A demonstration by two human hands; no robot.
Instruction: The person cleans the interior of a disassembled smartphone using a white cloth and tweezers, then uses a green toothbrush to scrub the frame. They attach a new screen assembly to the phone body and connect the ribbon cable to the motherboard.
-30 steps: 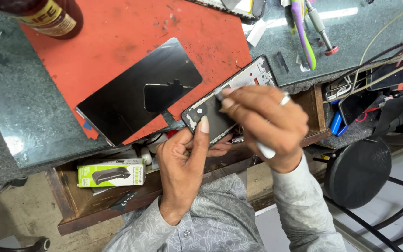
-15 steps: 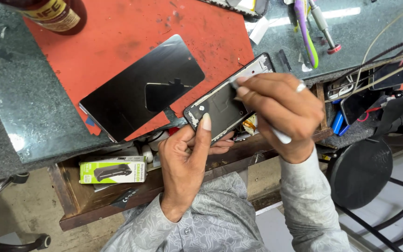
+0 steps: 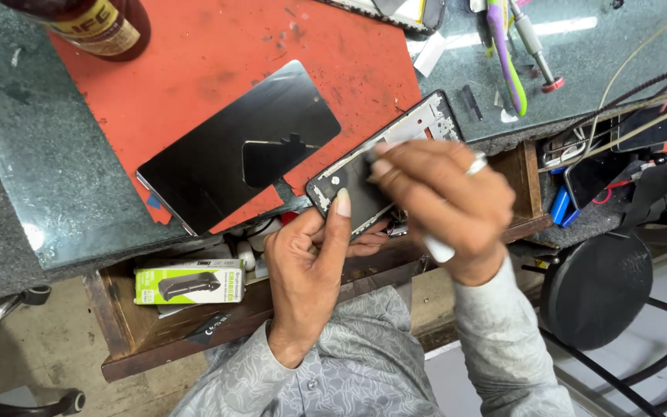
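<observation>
My left hand (image 3: 310, 270) grips the near end of an opened phone frame (image 3: 426, 123), thumb up along its edge. The frame lies tilted over the edge of the worktop. My right hand (image 3: 441, 208), with a ring on one finger, holds a slim white-handled tool (image 3: 439, 249) and presses its tip onto the dark inside of the frame. A black glass display panel (image 3: 241, 147) lies flat on the red mat (image 3: 218, 54) just left of the frame.
A dark bottle with a yellow label (image 3: 94, 23) stands at the mat's far left corner. Screwdrivers and a purple-green tool (image 3: 503, 54) lie at the back right. A green and white box (image 3: 187, 284) sits in the open wooden drawer (image 3: 129, 340). Cables and a black stool (image 3: 596, 289) are at the right.
The phone frame and both hands sit slightly further right and up in view than a second ago. My right hand has slid along the frame's inside with the tool.
</observation>
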